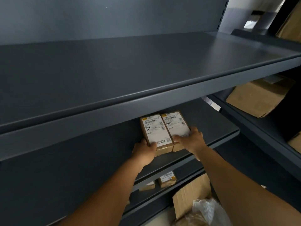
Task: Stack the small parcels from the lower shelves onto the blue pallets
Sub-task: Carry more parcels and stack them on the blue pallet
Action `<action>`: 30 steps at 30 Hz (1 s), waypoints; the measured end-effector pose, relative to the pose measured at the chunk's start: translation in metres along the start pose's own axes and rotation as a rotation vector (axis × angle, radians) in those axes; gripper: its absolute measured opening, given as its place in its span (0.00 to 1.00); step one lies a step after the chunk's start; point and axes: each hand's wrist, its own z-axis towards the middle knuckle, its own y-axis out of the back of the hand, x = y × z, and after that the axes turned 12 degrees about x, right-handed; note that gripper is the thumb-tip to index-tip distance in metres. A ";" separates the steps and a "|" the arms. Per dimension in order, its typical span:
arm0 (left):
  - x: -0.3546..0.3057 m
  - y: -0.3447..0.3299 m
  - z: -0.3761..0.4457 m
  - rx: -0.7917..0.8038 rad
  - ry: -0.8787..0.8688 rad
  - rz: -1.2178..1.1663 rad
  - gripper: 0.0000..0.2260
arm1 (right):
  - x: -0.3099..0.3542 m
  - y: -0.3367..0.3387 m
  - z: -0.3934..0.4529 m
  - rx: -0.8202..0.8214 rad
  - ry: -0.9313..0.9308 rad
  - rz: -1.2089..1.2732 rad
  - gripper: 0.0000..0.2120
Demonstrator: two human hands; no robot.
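Two bare forearms enter from the bottom of the frame and converge at lower centre, on the second shelf (211, 137) from the top. Left hand (144, 151): fingers curled round the near left corner of the left parcel (156, 132), thumb on its labelled top face; it grips the box. Right hand (189, 138): fingers laid over the near end of the right parcel (176, 126), thumb hooked at its right edge; it grips that box likewise. Both parcels are small brown cartons, each with a white shipping label carrying barcodes on top. They lie flat, side by side, long edges touching, near the front lip of the dark grey shelf. Whether they rest on the shelf or are slightly lifted cannot be told. Top shelf (146, 66), dark grey metal, spans the upper half of the frame. Below the hands, lower centre, another small labelled parcel (167, 179) sits on the next shelf down, with a second one (149, 185) just left of it, mostly hidden by the shelf edge. Bottom right: a larger cardboard box (192, 191) with crumpled clear plastic wrap (206, 211) in front of it. Right edge, mid-height: a big brown carton (257, 98) on the neighbouring rack. Upper right corner: part of another carton (291, 25), detail blurred.
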 end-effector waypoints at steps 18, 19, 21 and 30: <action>0.034 -0.042 -0.136 -0.247 -0.192 -0.614 0.32 | -0.035 0.001 -0.091 0.232 0.235 0.375 0.30; 0.035 -0.045 -0.146 -0.272 -0.195 -0.616 0.32 | -0.034 0.000 -0.098 0.253 0.254 0.369 0.30; 0.038 -0.049 -0.166 -0.331 -0.200 -0.605 0.32 | -0.034 -0.002 -0.110 0.292 0.287 0.360 0.30; 0.075 -0.047 -0.253 -0.553 -0.202 -0.736 0.30 | -0.022 -0.042 -0.160 0.498 0.394 0.262 0.28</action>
